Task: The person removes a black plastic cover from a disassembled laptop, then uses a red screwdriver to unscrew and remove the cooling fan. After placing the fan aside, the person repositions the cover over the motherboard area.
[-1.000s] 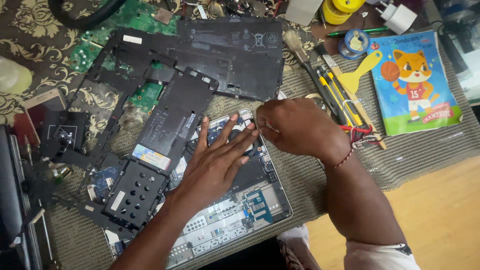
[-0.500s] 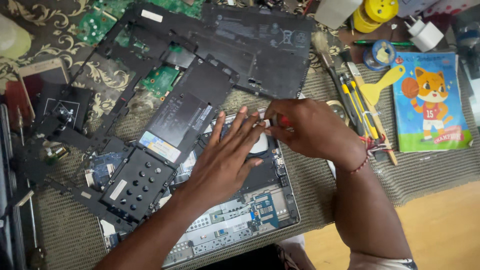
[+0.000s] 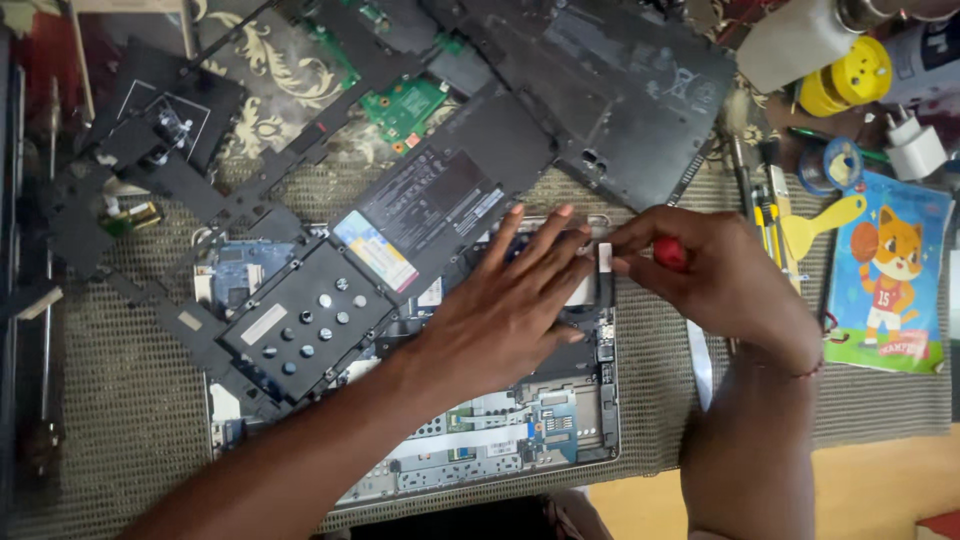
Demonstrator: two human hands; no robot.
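Observation:
An opened laptop chassis (image 3: 520,440) lies on a woven mat with its boards and flat cables showing. My left hand (image 3: 505,310) rests flat on its upper right part, fingers spread. My right hand (image 3: 715,280) is closed around a red-handled tool (image 3: 668,253), whose tip sits at the chassis's upper right corner by a small white part (image 3: 605,257). A black battery pack (image 3: 435,205) and a black frame piece with round studs (image 3: 305,325) lie tilted across the chassis's left side.
A black bottom cover (image 3: 610,90) and green circuit boards (image 3: 405,105) lie at the back. Screwdrivers (image 3: 765,200), a yellow scraper (image 3: 820,225), a tape roll (image 3: 828,165), a white charger plug (image 3: 915,150) and a cat picture book (image 3: 885,275) sit right.
The view has shifted, so everything sits lower and further right in frame. My hands stay on the chassis's upper right corner, and my right hand has edged slightly away from my left.

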